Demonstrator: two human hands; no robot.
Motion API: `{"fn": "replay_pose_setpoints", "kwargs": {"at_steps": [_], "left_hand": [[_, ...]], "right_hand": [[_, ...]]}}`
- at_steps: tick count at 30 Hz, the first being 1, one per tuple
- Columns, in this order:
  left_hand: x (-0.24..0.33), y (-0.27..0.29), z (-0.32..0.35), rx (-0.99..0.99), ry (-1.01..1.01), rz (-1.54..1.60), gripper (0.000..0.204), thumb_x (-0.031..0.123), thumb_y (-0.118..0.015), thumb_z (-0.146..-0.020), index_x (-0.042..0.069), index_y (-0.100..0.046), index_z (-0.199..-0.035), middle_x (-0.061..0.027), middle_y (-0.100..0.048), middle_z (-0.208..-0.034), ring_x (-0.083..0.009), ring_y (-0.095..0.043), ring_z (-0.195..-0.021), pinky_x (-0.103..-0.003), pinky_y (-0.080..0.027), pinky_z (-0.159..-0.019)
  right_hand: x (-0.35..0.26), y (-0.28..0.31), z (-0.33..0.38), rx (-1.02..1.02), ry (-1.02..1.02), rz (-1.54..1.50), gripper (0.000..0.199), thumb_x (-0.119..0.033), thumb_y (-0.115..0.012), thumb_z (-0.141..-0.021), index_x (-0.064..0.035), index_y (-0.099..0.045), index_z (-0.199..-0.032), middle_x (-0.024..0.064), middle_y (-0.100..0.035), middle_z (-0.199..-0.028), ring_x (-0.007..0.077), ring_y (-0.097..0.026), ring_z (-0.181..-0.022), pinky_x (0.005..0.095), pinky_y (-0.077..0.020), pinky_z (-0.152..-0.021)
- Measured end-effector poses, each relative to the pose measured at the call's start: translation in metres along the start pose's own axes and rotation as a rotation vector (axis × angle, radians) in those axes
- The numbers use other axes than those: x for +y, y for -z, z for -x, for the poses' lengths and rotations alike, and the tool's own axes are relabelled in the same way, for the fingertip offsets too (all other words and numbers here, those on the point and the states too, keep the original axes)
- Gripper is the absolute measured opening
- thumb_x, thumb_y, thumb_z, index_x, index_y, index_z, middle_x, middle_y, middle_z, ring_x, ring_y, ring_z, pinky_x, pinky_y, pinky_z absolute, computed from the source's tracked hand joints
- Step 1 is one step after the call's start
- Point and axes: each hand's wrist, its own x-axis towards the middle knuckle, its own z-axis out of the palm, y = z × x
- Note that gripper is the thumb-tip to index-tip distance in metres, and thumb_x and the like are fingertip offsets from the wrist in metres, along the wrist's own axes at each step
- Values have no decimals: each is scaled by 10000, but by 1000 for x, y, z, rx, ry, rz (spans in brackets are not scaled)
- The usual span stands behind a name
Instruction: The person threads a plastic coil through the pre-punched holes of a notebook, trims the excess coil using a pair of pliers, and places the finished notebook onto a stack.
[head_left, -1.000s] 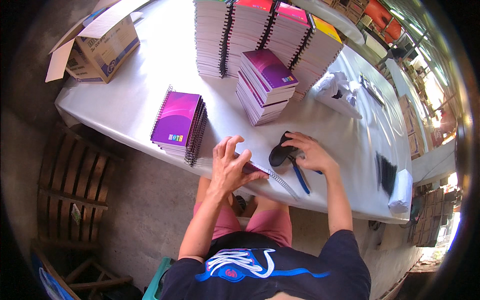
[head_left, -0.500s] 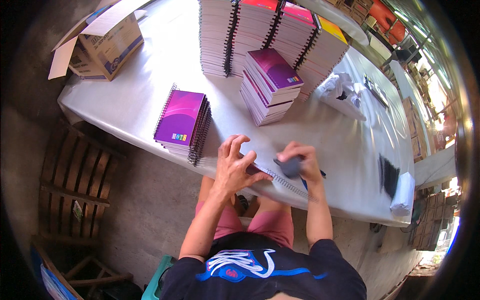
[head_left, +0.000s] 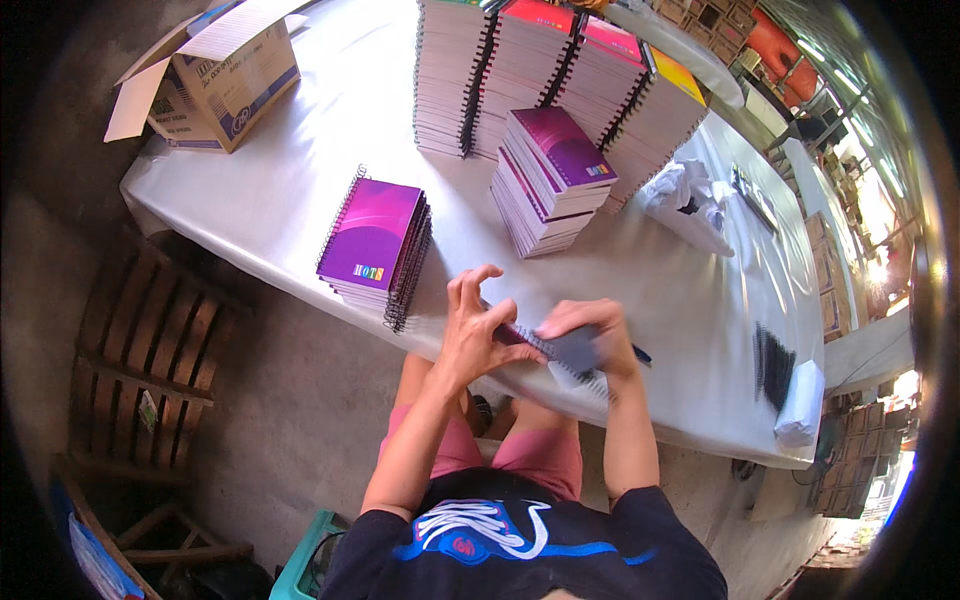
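Observation:
Near the table's front edge, my left hand (head_left: 473, 330) is closed around a book (head_left: 509, 336), with thumb and fingers on its two sides; only a dark purplish edge shows. A wire spiral coil (head_left: 596, 384) runs along the book's edge and sticks out past it toward the lower right. My right hand (head_left: 597, 322) grips a dark, flat object (head_left: 577, 350), smeared by motion, and holds it at the coil; its kind is unclear. To the left stands a stack of purple spiral-bound books (head_left: 372, 225). Farther back is a stack of purple books without coils (head_left: 558, 150).
Tall stacks of books (head_left: 535, 70) with black coils stand at the back. A cardboard box (head_left: 235, 90) is at far left. Rightward lie crumpled white plastic (head_left: 688, 200), a pile of black coils (head_left: 773, 362) and a white roll (head_left: 800, 405). A wooden chair (head_left: 140, 350) stands left of the table.
My right hand has moved left with the dark object, closer to the left hand, onto the coil. The coil's protruding end reaches less far right. My left hand keeps its grip.

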Motion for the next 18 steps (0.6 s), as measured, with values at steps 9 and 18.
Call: {"fn": "replay_pose_setpoints", "kwargs": {"at_steps": [9,18], "left_hand": [[-25,-19,-7,133,89,298,860,424,-946,-304,74,-412,-879,-151,-350,-1121,-290,-412,-975,-394,-429,-772],[-35,-25,-4,30,184,416,1042,411,-957,-294,43,-308,-1022,-115,-347,-1040,-223,-411,-922,-334,-420,-785]], "right_hand": [[7,0,-16,145,-372,518,153,11,-627,-724,-6,-717,-847,115,-705,-822,143,-642,-737,271,-502,-700],[3,-14,-27,190,-159,-52,189,52,-654,-722,-15,-714,-887,85,-712,-824,121,-648,-754,254,-498,-717]]}}
